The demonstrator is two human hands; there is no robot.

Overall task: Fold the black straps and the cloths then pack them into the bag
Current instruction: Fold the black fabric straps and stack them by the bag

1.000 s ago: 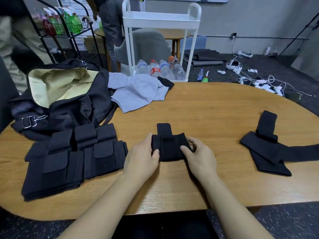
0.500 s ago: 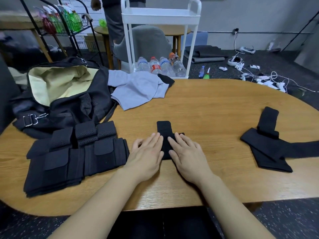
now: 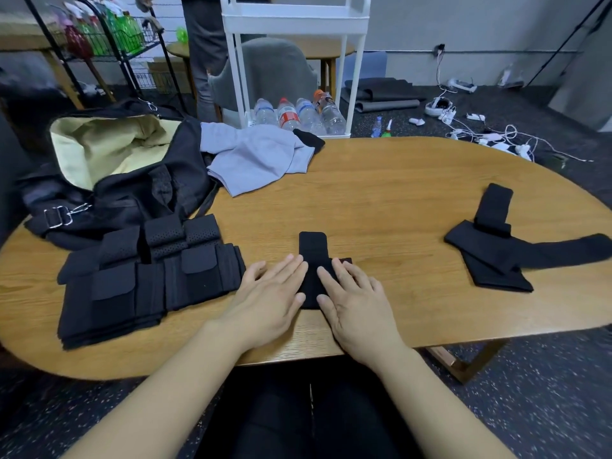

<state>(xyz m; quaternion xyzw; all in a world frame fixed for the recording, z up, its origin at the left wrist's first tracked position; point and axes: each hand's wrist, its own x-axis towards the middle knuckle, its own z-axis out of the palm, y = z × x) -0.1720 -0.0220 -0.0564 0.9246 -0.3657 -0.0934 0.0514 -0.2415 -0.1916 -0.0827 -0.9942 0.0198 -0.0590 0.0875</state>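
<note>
A folded black strap (image 3: 312, 250) lies on the wooden table (image 3: 381, 207) right in front of me. My left hand (image 3: 271, 293) and my right hand (image 3: 356, 294) press flat on it side by side, fingers straight, hiding most of it. Several folded black straps (image 3: 145, 279) are stacked to the left. An unfolded black strap (image 3: 506, 250) lies at the right, its tail reaching the table edge. A grey cloth (image 3: 258, 157) lies crumpled at the back, beside the open black bag (image 3: 132, 193) with its cream lining (image 3: 102, 144).
A white trolley (image 3: 294, 28) with water bottles (image 3: 298, 114) stands behind the table, next to a grey chair. A person stands further back by a black wire rack (image 3: 109, 41). Cables and chargers litter the floor at the back right.
A second ago both hands gripped the folded strap by its sides. Since then they have come together and flattened on top of it, and have stayed there for the last half second.
</note>
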